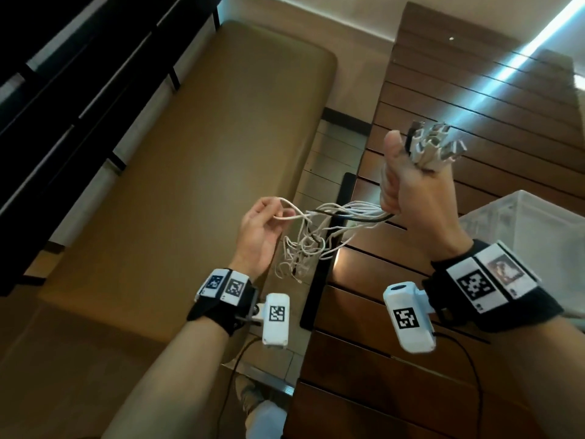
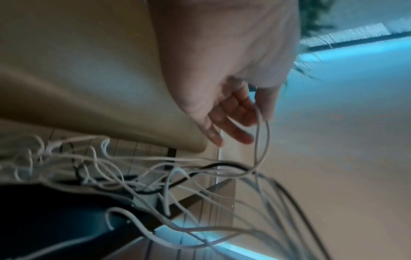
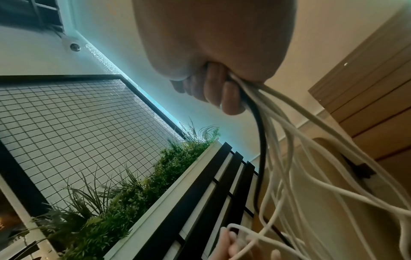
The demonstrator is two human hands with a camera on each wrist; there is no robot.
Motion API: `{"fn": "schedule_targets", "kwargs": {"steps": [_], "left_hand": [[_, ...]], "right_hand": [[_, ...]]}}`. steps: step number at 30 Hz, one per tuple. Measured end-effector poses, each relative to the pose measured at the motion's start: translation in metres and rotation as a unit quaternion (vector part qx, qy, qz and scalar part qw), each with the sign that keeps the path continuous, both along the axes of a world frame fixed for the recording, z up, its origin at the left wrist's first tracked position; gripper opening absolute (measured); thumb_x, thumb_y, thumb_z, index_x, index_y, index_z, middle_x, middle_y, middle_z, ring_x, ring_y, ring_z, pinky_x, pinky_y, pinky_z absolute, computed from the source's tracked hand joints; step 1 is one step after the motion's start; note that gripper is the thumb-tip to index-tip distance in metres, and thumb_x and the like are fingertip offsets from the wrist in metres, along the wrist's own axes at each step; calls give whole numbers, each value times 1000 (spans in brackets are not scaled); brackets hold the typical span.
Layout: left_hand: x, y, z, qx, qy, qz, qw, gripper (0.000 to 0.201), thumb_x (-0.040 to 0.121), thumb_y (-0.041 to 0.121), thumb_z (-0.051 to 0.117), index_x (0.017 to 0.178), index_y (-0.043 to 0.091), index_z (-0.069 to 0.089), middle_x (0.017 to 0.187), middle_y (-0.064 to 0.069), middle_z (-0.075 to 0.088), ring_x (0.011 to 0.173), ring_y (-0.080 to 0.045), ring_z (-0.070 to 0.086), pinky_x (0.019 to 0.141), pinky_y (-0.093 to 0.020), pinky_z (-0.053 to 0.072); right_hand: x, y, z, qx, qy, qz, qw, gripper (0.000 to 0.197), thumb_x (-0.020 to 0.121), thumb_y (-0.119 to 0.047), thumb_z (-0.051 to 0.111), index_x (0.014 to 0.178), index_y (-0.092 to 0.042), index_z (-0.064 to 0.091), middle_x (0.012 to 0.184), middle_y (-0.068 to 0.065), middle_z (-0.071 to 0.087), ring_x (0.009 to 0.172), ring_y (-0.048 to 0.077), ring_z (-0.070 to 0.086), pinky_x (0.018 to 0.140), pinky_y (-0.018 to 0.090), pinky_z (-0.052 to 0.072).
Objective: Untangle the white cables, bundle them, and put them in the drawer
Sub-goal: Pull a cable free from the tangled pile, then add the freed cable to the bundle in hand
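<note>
My right hand [image 1: 408, 185] is raised in a fist round a bunch of white cables [image 1: 351, 210], with one black cable among them. Their plug ends [image 1: 433, 147] fan out above the fist. The cords trail left and down into a loose tangle [image 1: 304, 248] hanging beside the table edge. My left hand [image 1: 262, 229] pinches one white loop [image 1: 285, 213] pulled out of the tangle. The left wrist view shows that loop [image 2: 262, 140] hanging from the fingertips [image 2: 265, 105]. In the right wrist view the curled fingers [image 3: 222, 91] clamp the cords [image 3: 278, 132].
A dark slatted wooden table [image 1: 443, 312] fills the right side, with a translucent plastic bin [image 1: 531, 226] on it. A tan padded bench [image 1: 196, 172] lies to the left, dark slats [image 1: 79, 74] behind it. No drawer is identifiable.
</note>
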State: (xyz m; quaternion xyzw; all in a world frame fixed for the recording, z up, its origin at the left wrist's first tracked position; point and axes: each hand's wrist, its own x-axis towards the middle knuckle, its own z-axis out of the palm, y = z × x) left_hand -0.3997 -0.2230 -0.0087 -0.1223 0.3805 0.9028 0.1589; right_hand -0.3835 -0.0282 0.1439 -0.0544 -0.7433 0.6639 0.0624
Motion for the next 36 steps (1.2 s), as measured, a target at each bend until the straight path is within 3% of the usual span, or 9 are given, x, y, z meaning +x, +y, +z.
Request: {"fn": "schedule_targets", "kwargs": {"steps": [4,8,11,15,18,25,29,33,36], "left_hand": [[-2,-9,2,70,12,-57,996,16,95,20,49,88,14,62,61,2,52,72,-18,62,95,-38,51],[-4,-13,-3,-200,121,-121,965,33,88,40,65,59,27,56,61,8,47,63,-11,44,79,-26,41],[-8,-14,-8,-331,140,-86,929,45,80,11,78,61,21,38,75,6,50,75,-14,55,82,-32,51],[-9,-16,-8,-293,32,-193,936,48,81,-3,74,118,10,47,120,-1,57,108,-23,67,86,-30,56],[4,-9,-8,-156,-74,-276,946,50,88,23,64,129,-2,49,105,-18,70,98,-31,68,78,-31,61],[10,8,-5,-85,-41,-122,988,42,104,33,35,131,6,52,68,-2,64,62,-17,66,68,-29,57],[0,7,-14,-467,181,-233,833,54,100,49,33,144,20,48,71,-6,72,60,-20,64,68,-29,53],[16,-9,-48,-565,244,-410,673,43,91,53,47,133,42,48,76,0,70,57,-6,57,61,-15,46],[29,-25,-77,-661,197,-473,548,28,99,42,50,113,23,66,92,2,67,77,-7,63,71,-18,51]], "right_hand": [[-4,6,-10,53,-3,3,999,49,99,-41,52,59,-21,34,51,0,30,42,15,27,45,29,25],[-4,7,-11,10,-21,4,1000,49,104,-33,49,60,-18,31,51,2,25,39,13,23,41,23,23],[-2,3,-7,-23,-30,5,999,49,104,-31,47,61,-17,29,53,6,21,43,18,18,40,25,20],[-3,0,-3,-66,-35,1,997,50,103,-34,47,60,-18,26,56,11,15,49,27,10,44,33,13],[-2,-2,-4,-80,-23,7,996,51,103,-34,46,58,-17,28,51,5,19,47,27,12,44,34,13],[-4,-21,-20,-90,-31,20,995,50,103,-32,47,57,-20,34,48,-3,29,42,17,20,41,25,21],[-8,-31,-24,-52,-27,34,998,52,104,-32,47,53,-27,39,46,-9,33,39,11,28,42,23,26],[-12,-31,-14,10,-2,37,999,52,101,-37,50,51,-26,38,47,-10,32,40,9,29,46,26,25],[-12,-29,-2,19,11,68,997,46,101,-35,50,57,-27,37,50,-9,33,42,9,29,46,26,26]]}}
